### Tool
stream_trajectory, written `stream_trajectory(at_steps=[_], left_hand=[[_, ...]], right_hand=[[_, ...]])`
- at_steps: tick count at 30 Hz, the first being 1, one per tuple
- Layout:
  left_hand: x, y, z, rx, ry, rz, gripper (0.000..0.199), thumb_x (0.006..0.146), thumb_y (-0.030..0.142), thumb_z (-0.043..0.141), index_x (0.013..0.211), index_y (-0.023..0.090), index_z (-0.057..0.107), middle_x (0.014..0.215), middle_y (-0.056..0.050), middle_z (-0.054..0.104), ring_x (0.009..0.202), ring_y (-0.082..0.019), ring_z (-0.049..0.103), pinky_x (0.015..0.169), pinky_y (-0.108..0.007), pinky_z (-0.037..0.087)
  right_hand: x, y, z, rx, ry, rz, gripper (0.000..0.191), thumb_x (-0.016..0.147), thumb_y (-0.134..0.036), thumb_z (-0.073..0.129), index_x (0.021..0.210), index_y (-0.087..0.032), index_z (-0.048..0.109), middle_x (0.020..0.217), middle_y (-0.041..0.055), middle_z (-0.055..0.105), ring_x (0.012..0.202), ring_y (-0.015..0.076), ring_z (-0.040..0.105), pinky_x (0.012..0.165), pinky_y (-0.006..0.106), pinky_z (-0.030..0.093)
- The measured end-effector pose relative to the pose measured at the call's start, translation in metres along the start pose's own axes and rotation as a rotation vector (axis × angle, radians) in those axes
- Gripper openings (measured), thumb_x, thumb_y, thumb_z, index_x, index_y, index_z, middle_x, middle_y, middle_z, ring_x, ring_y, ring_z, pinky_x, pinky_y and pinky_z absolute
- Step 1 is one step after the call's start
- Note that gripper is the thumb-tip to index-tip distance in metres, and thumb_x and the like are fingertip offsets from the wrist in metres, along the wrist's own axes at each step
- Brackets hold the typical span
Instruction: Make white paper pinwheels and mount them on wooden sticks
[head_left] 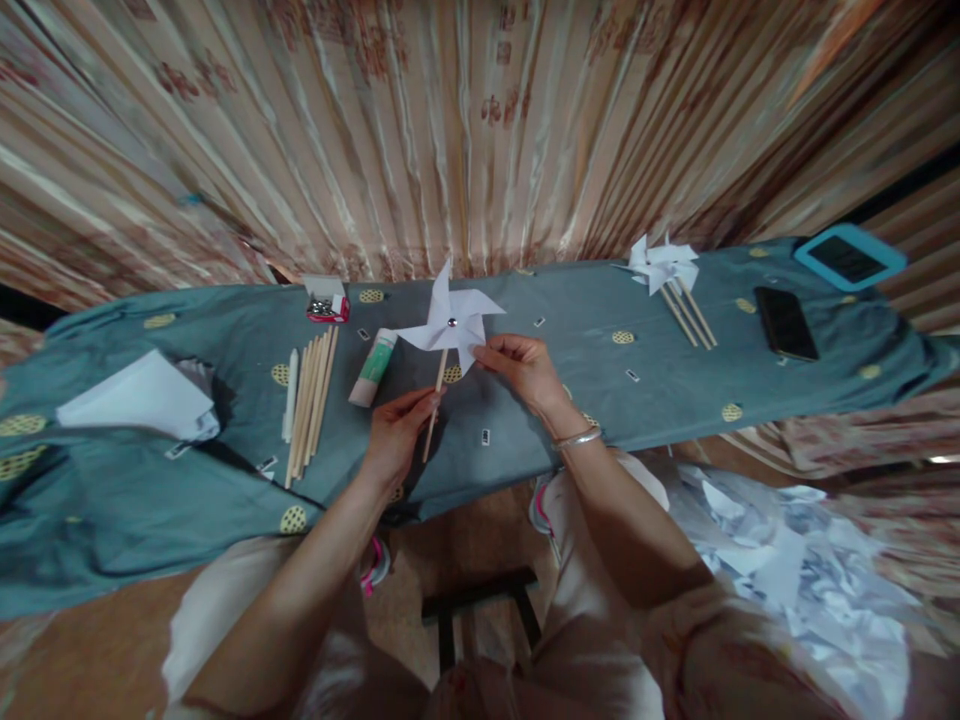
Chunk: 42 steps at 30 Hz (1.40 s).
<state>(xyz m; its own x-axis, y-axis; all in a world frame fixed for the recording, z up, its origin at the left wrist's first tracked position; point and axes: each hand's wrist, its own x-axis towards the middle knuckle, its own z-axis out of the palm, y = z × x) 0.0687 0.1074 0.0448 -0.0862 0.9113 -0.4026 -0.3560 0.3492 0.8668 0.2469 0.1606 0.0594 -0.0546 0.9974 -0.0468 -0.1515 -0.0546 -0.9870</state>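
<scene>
A white paper pinwheel [451, 318] with a silver pin at its centre is held upright over the cloth-covered table [570, 375]. My left hand [399, 432] is closed round its wooden stick, just below the paper. The fingers of my right hand [521, 368] pinch the lower right blade. Left of the pinwheel lies a green and white glue stick [373, 368]. Beyond it are several wooden sticks [310, 405] side by side and an open red and white box [327, 302] of metal pins.
Folded white paper [142, 395] lies at the left. Finished pinwheels [666, 268], a black phone [786, 323] and a blue-framed device [850, 256] are at the right. Curtains [465, 130] hang behind the table. A bag of paper scraps [810, 580] stands low at the right.
</scene>
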Motion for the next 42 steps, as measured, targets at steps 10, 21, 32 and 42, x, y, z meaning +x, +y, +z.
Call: stream_trajectory(at_steps=[10, 21, 32, 42], left_hand=[[0.0, 0.0, 0.001, -0.012, -0.011, 0.006, 0.053, 0.036, 0.046, 0.097, 0.076, 0.016, 0.081, 0.067, -0.002, 0.071, 0.061, -0.008, 0.054, 0.061, -0.021, 0.043], [0.001, -0.002, 0.001, 0.015, 0.001, 0.012, 0.053, 0.035, 0.049, 0.097, 0.074, 0.017, 0.081, 0.066, -0.002, 0.07, 0.061, -0.008, 0.054, 0.06, -0.021, 0.042], [-0.001, 0.004, -0.002, 0.01, -0.028, 0.015, 0.054, 0.037, 0.049, 0.096, 0.077, 0.017, 0.081, 0.062, 0.0, 0.066, 0.058, -0.008, 0.052, 0.055, -0.021, 0.04], [-0.003, -0.001, -0.001, 0.08, -0.083, -0.047, 0.053, 0.039, 0.049, 0.096, 0.078, 0.015, 0.081, 0.059, -0.002, 0.066, 0.057, -0.009, 0.052, 0.053, -0.021, 0.037]], right_hand=[[-0.004, 0.004, 0.005, -0.061, -0.056, -0.021, 0.042, 0.056, -0.056, 0.087, 0.057, -0.019, 0.067, 0.06, -0.0025, 0.062, 0.059, 0.0097, 0.051, 0.058, 0.024, 0.041], [-0.006, 0.009, 0.01, -0.109, -0.147, -0.075, 0.047, 0.061, -0.065, 0.081, 0.06, -0.019, 0.07, 0.061, -0.001, 0.065, 0.06, 0.0111, 0.054, 0.06, 0.026, 0.044], [-0.008, -0.017, -0.02, 0.017, -0.021, 0.054, 0.05, 0.05, -0.064, 0.087, 0.056, -0.019, 0.068, 0.055, -0.0002, 0.063, 0.049, 0.0083, 0.049, 0.048, 0.023, 0.034], [0.004, -0.012, -0.021, -0.014, 0.184, -0.049, 0.045, 0.052, -0.062, 0.086, 0.066, -0.021, 0.071, 0.057, -0.0034, 0.058, 0.055, 0.0094, 0.044, 0.051, 0.024, 0.034]])
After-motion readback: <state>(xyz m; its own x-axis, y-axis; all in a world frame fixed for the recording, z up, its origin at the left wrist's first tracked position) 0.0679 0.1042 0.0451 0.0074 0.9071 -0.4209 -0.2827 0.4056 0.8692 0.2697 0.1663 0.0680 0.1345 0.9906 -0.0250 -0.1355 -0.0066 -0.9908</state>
